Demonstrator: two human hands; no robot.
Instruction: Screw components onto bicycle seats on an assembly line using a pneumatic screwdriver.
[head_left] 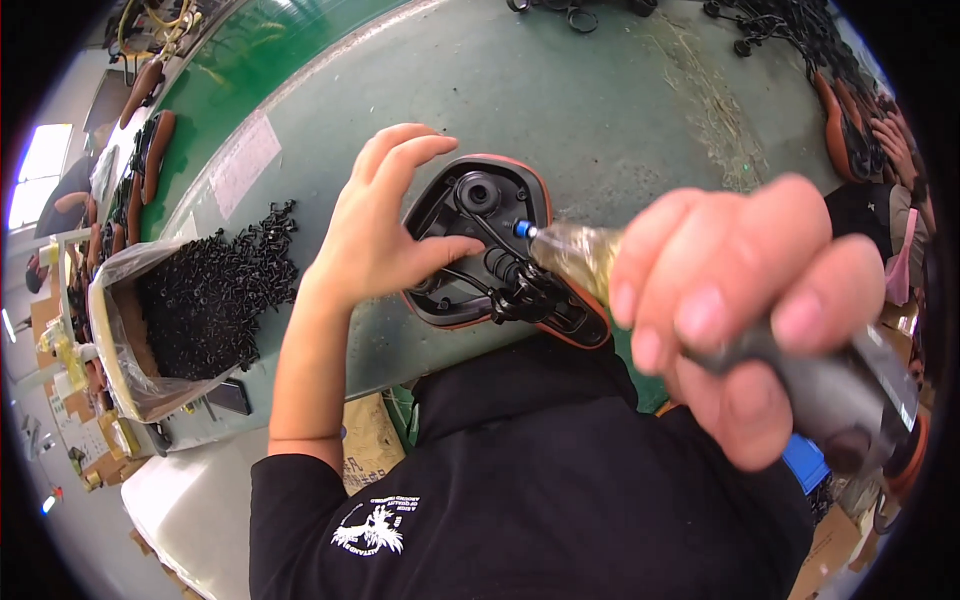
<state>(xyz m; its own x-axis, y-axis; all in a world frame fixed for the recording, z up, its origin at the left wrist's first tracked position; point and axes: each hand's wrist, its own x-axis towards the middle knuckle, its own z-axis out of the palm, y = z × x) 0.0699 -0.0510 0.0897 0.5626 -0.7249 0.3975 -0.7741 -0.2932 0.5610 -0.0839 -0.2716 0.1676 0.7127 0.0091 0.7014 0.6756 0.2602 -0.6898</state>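
Observation:
A bicycle saddle [442, 308] with an orange-brown rim lies upside down at the near edge of the table, its black underside with coil springs [503, 266] and rails facing up. My left hand [375, 225] is over its left side, fingers and thumb spread apart. The thumb tip is close to the springs; whether it touches them I cannot tell. In my right hand [740, 290] is a grey power screwdriver [800, 385], its front wrapped in clear yellowish film. The tool's blue-ended tip [522, 229] points left, over the saddle's underside.
On the left, a plastic-lined box [120, 350] spills small black parts [210, 300] onto the green table [620, 110]. A dark flat phone-like object [231, 396] lies beside it. Black clamp-like parts [582, 18] and more saddles [840, 125] are at the far side, near another person's hand [893, 142].

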